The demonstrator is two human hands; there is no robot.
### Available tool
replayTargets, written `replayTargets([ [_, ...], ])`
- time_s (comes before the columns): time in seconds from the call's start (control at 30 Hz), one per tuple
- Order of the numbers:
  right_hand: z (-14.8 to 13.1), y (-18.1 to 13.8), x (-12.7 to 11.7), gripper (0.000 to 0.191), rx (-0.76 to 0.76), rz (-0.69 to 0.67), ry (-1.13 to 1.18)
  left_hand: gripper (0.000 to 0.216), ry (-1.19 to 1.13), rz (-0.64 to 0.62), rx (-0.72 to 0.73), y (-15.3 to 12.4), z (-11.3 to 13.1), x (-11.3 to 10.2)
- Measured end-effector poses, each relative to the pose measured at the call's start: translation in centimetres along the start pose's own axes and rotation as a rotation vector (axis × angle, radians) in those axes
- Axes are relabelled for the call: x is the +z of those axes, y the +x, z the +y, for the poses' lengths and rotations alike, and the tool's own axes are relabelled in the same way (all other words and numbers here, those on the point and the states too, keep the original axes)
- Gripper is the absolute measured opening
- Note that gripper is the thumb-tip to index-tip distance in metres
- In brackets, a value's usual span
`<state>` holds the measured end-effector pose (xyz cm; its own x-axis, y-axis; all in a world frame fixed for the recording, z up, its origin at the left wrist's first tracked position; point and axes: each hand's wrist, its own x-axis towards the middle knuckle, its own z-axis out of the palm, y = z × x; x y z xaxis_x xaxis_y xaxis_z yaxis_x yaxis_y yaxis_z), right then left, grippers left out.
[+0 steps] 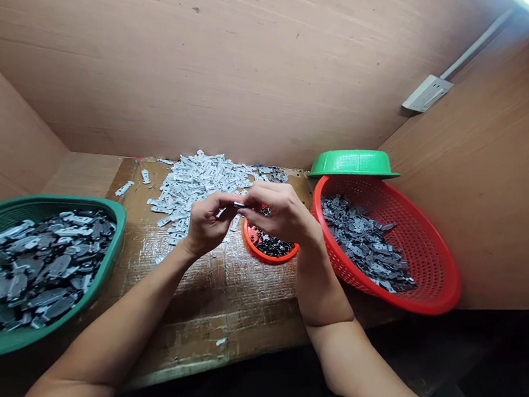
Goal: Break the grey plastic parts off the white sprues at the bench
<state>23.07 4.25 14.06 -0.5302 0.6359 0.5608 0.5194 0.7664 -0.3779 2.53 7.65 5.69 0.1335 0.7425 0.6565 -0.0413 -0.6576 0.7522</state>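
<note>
Above the middle of the table, my left hand [209, 221] and my right hand [282, 213] meet fingertip to fingertip. Both pinch a small flat metal piece [239, 205], mostly covered by the fingers. Just under my right hand stands a small red bowl [267, 259] holding tiny black parts [272, 245]. Behind my left hand spreads a heap of flat, light grey metal pieces [204, 176], with a few darker ones [272, 174] at its right end.
At left, a dark green basket [115, 232] holds grey and black assembled pieces [46, 269]. On the right, a red basket [437, 275] contains dark metal pieces [364, 242]; a green basin [354, 163] sits at its back rim. Wooden panels [204, 58] enclose the table; a socket [428, 93] is mounted there.
</note>
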Motion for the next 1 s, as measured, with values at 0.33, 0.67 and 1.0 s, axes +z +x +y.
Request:
replayTargets([
  [0.33, 1.2, 0.3, 0.4, 0.071, 0.059, -0.056, 0.004, 0.017, 0.090, -0.321, 0.030, 2.0, 6.3, -2.1],
  [0.67, 0.7, 0.8, 3.2, 0.065, -0.095, 0.196, 0.324, 0.019, 0.006, -0.217, -0.062, 1.4, 8.8, -1.9],
  [1.0, -0.7, 0.7, 5.1, 0.051, 0.043, 0.335, 0.293, 0.032, -0.206, -0.179, -0.285, 2.0, 10.0, -1.9],
])
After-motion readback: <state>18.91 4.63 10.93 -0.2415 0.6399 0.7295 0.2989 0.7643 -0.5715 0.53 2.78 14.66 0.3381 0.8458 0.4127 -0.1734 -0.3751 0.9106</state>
